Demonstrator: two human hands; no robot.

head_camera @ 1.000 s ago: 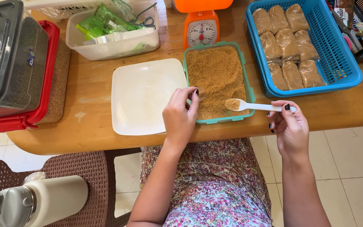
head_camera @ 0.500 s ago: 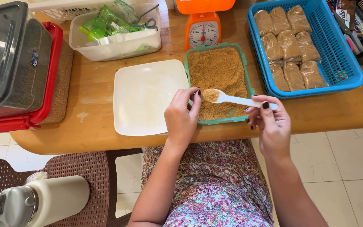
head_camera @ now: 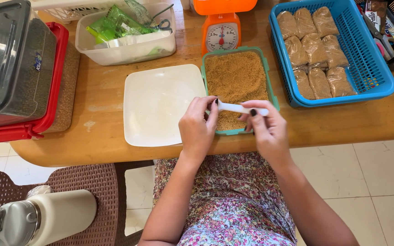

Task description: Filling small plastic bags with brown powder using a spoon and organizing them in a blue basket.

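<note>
My right hand (head_camera: 265, 130) grips the handle of a white plastic spoon (head_camera: 238, 108) and holds it level over the near end of a green tray (head_camera: 203, 77) filled with brown granules (head_camera: 235, 75). The spoon's bowl is tucked into the curled fingers of my left hand (head_camera: 198, 127), which hovers at the tray's near left corner, beside a square white plate (head_camera: 160, 105). Anything else in the left hand is hidden behind its fingers.
On the wooden table (head_camera: 343, 123) stand a blue basket (head_camera: 379, 86) of filled clear bags (head_camera: 315, 50), an orange kitchen scale (head_camera: 221, 34), a white tub (head_camera: 128, 52) of green packets and a red-latched container (head_camera: 19, 68). A cream flask (head_camera: 46, 218) lies on a brown chair (head_camera: 92, 182).
My right hand has carried the spoon leftward from the tray's right side until its bowl reached the left hand's fingers. The left hand stayed near the tray's corner.
</note>
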